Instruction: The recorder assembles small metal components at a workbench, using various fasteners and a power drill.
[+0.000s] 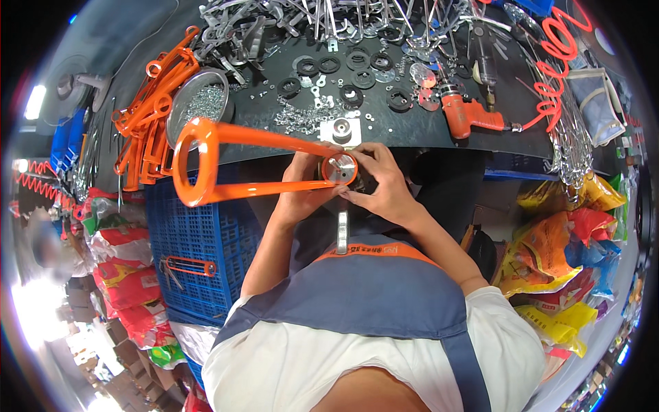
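Note:
An orange metal frame [254, 189] with two long bars, a large ring at its left end and a small ring at its right end, is raised in front of me. My left hand [299, 202] is closed around its small-ring end. My right hand [386, 189] curls round the other side of that ring, thumb and fingers at its rim. Silver metal parts show inside the ring; their details are too small to tell. Just below, a flat silver lever [342, 230] points toward my apron. Beyond my fingers, a metal fixture [341, 132] sits at the bench edge.
Several orange frames [145, 123] pile up at the left beside a metal bowl [223, 106] of small hardware. Black discs [352, 96], nuts and silver parts lie across the bench [281, 141]. An orange air drill [473, 115] with a coiled red hose [549, 96] lies right. A blue crate [226, 240] stands lower left.

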### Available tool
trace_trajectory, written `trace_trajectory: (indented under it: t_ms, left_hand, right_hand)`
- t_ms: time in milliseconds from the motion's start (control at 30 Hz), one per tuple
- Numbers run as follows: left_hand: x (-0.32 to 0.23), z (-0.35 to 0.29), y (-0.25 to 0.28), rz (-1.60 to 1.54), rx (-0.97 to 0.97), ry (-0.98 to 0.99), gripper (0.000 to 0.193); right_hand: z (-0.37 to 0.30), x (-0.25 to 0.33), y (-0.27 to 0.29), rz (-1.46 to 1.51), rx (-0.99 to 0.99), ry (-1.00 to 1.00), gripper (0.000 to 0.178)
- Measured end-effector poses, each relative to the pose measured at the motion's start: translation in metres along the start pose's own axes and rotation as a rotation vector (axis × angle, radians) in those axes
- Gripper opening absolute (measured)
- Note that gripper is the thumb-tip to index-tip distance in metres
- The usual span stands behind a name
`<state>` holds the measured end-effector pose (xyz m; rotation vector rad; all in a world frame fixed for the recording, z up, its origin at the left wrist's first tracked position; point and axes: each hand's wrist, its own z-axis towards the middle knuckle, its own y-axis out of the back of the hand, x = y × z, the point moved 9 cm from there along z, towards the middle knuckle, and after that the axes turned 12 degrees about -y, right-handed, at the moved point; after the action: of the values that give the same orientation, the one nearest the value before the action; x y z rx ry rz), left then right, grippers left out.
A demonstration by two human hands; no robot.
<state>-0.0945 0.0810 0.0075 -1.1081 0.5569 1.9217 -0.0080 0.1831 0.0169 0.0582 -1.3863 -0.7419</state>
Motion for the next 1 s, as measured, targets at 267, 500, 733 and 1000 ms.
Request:
trace_trajectory:
  t_ms: [267, 500, 733, 1000]
  left_hand:
    - [0.009, -0.002, 0.0, -0.059, -0.02, 0.143, 0.068]
    - [0.008, -0.006, 0.001, -0.099, -0.054, 0.105, 0.069]
    - [0.005, -0.005, 0.001, -0.071, -0.025, 0.154, 0.068]
    - [0.002, 0.002, -0.003, -0.083, 0.008, 0.241, 0.071]
  right_hand:
    - [0.001, 0.001, 0.002, 0.017, -0.089, 0.04, 0.054]
    - [-0.002, 0.001, 0.006, -0.083, -0.261, 0.048, 0.048]
    - [-0.005, -0.004, 0.006, -0.124, -0.319, 0.09, 0.048]
    - [0.003, -0.004, 0.011, -0.069, -0.192, 0.165, 0.048]
